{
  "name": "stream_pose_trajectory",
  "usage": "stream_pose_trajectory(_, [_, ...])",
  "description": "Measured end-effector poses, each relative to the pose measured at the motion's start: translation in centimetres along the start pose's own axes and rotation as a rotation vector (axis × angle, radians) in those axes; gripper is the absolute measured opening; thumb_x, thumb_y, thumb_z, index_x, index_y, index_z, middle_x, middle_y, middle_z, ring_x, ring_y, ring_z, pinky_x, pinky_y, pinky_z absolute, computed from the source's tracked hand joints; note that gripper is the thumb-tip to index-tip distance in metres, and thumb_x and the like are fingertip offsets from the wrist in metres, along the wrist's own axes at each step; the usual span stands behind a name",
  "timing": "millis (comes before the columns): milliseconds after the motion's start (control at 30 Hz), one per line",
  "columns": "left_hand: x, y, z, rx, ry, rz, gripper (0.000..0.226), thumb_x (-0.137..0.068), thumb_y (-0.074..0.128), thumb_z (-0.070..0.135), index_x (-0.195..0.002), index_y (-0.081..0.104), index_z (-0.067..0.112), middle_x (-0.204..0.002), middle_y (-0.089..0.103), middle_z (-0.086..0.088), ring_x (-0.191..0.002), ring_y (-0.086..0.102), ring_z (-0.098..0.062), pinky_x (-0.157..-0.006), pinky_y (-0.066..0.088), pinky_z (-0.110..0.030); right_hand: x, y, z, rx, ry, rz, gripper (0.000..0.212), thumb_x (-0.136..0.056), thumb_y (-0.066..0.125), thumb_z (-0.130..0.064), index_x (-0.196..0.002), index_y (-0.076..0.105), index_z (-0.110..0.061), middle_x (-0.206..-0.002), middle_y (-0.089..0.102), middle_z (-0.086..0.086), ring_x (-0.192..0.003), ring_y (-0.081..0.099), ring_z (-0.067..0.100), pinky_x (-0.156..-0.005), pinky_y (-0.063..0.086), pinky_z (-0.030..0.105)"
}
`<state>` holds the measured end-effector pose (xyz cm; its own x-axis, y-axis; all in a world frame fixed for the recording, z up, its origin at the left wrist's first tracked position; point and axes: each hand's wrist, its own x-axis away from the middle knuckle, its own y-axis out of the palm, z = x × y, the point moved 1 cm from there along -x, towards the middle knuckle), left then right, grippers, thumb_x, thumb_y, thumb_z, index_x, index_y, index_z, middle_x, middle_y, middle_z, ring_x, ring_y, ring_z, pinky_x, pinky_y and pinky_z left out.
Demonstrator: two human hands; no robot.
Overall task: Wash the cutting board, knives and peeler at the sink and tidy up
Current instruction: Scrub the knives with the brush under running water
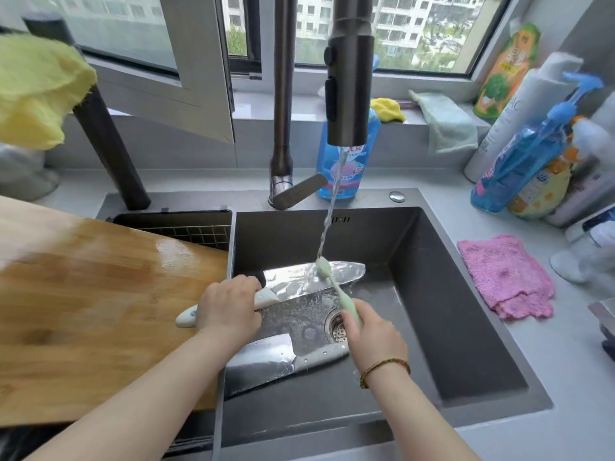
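Observation:
Over the dark sink [449, 294], my left hand [229, 302] grips the pale handle of a chef's knife [316, 277], whose blade lies flat under the running water. My right hand [372, 334] holds a light green brush [336, 287] with its head pressed on the blade where the stream lands. A second knife, a cleaver [273, 361], lies on the sink floor beneath my arms. The wet wooden cutting board [100, 311] rests across the left part of the sink. I see no peeler.
The faucet [349, 78] hangs above the basin and water runs from it. A blue soap bottle [346, 161] stands behind it. A pink cloth [506, 277] lies on the right counter, near several bottles [522, 161]. A yellow cloth [36, 91] hangs at upper left. The drain [337, 327] is by my right hand.

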<state>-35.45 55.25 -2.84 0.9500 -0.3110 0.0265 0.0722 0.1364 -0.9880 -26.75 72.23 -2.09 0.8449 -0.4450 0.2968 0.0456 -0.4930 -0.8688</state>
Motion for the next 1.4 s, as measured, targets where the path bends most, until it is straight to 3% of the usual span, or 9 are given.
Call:
stream_pose_trajectory(167, [0.1,0.1,0.9,0.065,-0.022,0.005,0.03,-0.087,0.05,0.017,-0.117,0.05,0.026,-0.115,0.054,0.007,-0.106,0.051,-0.014,-0.074,0.032,-0.023,2.0,1.5,-2.1,-0.039,-0.168,-0.097,0.034,-0.097,0.031,-0.04,-0.13,0.041,-0.034,-0.112,0.064,0.003,-0.104,0.058,0.025,-0.08,0.044,0.03])
stream_pose_trajectory(333, [0.5,-0.4,0.9,0.072,-0.031,0.015,0.03,-0.089,0.051,0.021,-0.118,0.051,0.026,-0.117,0.054,0.008,-0.107,0.051,-0.014,-0.071,0.029,-0.022,0.6,0.2,0.3,-0.086,0.011,-0.017,0.035,-0.097,0.033,-0.041,-0.13,0.043,-0.036,-0.112,0.064,0.006,-0.106,0.057,0.027,-0.082,0.044,0.03])
stream_pose_trajectory(500, [0.5,-0.5,1.6,0.128,-0.072,-0.005,0.028,-0.087,0.053,0.02,-0.115,0.053,0.026,-0.113,0.055,0.008,-0.104,0.052,-0.014,-0.068,0.029,-0.023,2.7,1.1,-0.5,-0.03,-0.139,-0.076,0.036,-0.096,0.033,-0.042,-0.132,0.04,-0.039,-0.112,0.064,0.003,-0.105,0.058,0.027,-0.08,0.044,0.029])
stream_pose_trajectory(600, [0.5,-0.6,1.9,0.132,-0.088,-0.006,0.028,-0.087,0.053,0.02,-0.115,0.053,0.026,-0.114,0.056,0.007,-0.105,0.052,-0.015,-0.068,0.029,-0.024,1.9,0.4,1.2,-0.03,-0.039,-0.005,0.037,-0.097,0.032,-0.042,-0.133,0.038,-0.039,-0.112,0.064,0.005,-0.106,0.058,0.028,-0.08,0.044,0.029])
stream_pose_trajectory(733, [0.9,-0.5,2.0,0.139,-0.094,-0.023,0.025,-0.088,0.053,0.02,-0.112,0.054,0.025,-0.113,0.056,0.007,-0.102,0.052,-0.015,-0.067,0.029,-0.024,2.9,0.8,1.9,0.04,-0.092,-0.029,0.037,-0.097,0.031,-0.043,-0.133,0.038,-0.038,-0.115,0.064,0.003,-0.106,0.058,0.028,-0.079,0.045,0.029])
stream_pose_trajectory(867, [1.3,-0.6,2.1,0.122,-0.087,-0.023,0.026,-0.088,0.053,0.022,-0.114,0.053,0.026,-0.114,0.056,0.007,-0.105,0.051,-0.015,-0.068,0.029,-0.024,1.4,-0.8,3.8,-0.063,0.124,0.046,0.037,-0.096,0.036,-0.043,-0.131,0.044,-0.035,-0.114,0.063,0.012,-0.107,0.057,0.033,-0.083,0.045,0.033])
stream_pose_trajectory(1067, [1.3,-0.8,2.6,0.153,-0.088,0.0,0.024,-0.088,0.053,0.022,-0.112,0.054,0.025,-0.112,0.056,0.007,-0.103,0.051,-0.015,-0.068,0.028,-0.024,3.2,0.4,1.8,0.058,-0.143,-0.026,0.037,-0.096,0.033,-0.043,-0.132,0.039,-0.037,-0.114,0.064,0.004,-0.107,0.057,0.028,-0.078,0.043,0.031])
stream_pose_trajectory(1233, [1.5,-0.8,2.4,0.113,-0.065,-0.003,0.024,-0.089,0.052,0.024,-0.113,0.053,0.025,-0.114,0.055,0.008,-0.105,0.051,-0.014,-0.068,0.027,-0.023,0.9,-1.6,4.8,-0.055,0.159,0.092,0.037,-0.096,0.036,-0.042,-0.131,0.044,-0.033,-0.115,0.064,0.012,-0.107,0.057,0.033,-0.084,0.045,0.033])
stream_pose_trajectory(1400, [1.6,-0.7,2.5,0.113,-0.059,0.002,0.026,-0.089,0.051,0.024,-0.114,0.052,0.025,-0.115,0.055,0.009,-0.106,0.05,-0.013,-0.068,0.027,-0.023,3.0,0.2,2.0,0.103,-0.122,-0.019,0.037,-0.097,0.029,-0.044,-0.133,0.036,-0.039,-0.118,0.062,0.001,-0.11,0.056,0.027,-0.075,0.042,0.03])
